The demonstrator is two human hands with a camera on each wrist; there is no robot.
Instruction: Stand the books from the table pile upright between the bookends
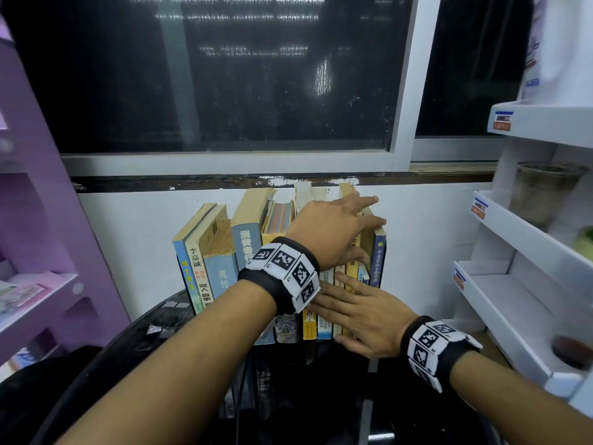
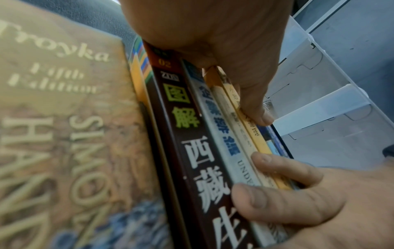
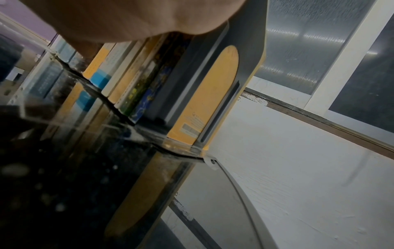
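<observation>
Already upright, the books (image 1: 256, 245) stand in a row on the dark glass table (image 1: 179, 319), backed against the white wall (image 1: 128, 239) under the window (image 1: 224, 75). The left hand (image 1: 330, 232) reaches over the right end of the row, its fingers spread flat across the tops and its thumb on the spines (image 2: 221, 118); the left wrist view shows that thumb pressing a thin yellow spine. The right hand (image 1: 362, 316) lies lower with straight fingers against the spines, clamping nothing. Its wrist view shows a grey bookend (image 3: 215, 80) standing upright on the glass against the last book, a yellow cover showing through its arched cut-out. The left forearm and its marker wristband (image 1: 282, 271) hide the middle spines. A purple shelf (image 1: 35, 220) stands to the left and white shelves (image 1: 519, 303) to the right.
</observation>
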